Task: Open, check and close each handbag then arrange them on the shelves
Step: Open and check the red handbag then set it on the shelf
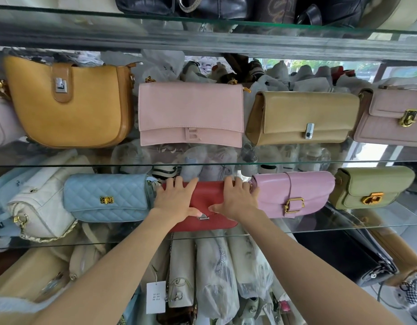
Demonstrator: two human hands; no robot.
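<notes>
we see the red handbag point(208, 205) standing on the lower glass shelf point(343, 227), and we take it as our landmark. the left hand point(177, 198) lies over the bag's left end with its fingers spread wide across the top edge and its thumb stretched along the flap toward the silver clasp point(203, 216). the right hand point(235, 198) mirrors it on the right end, fingers fanned over the top edge, thumb pointing inward to the same clasp. both hands press flat on the leather; neither curls round anything. the flap is down and the clasp sits between the two thumbs.

just left of the red handbag, touching or nearly touching it, sits a light blue quilted bag point(106, 197) with a gold turn lock, and further left a white quilted bag point(41, 207) with a chain strap. just right of the red handbag stands a glossy pink bag point(294, 192) with a gold buckle, and beyond that an olive green bag point(371, 186).

on the shelf above the red handbag we find a pale pink flap bag point(191, 112) directly overhead, a mustard saddle bag point(69, 102) to the upper left, a tan clutch point(301, 118) to the upper right, and a dusty rose bag point(395, 118) at the far right. below the red handbag lie plastic-wrapped bags point(214, 273) and a white paper tag point(156, 296).
</notes>
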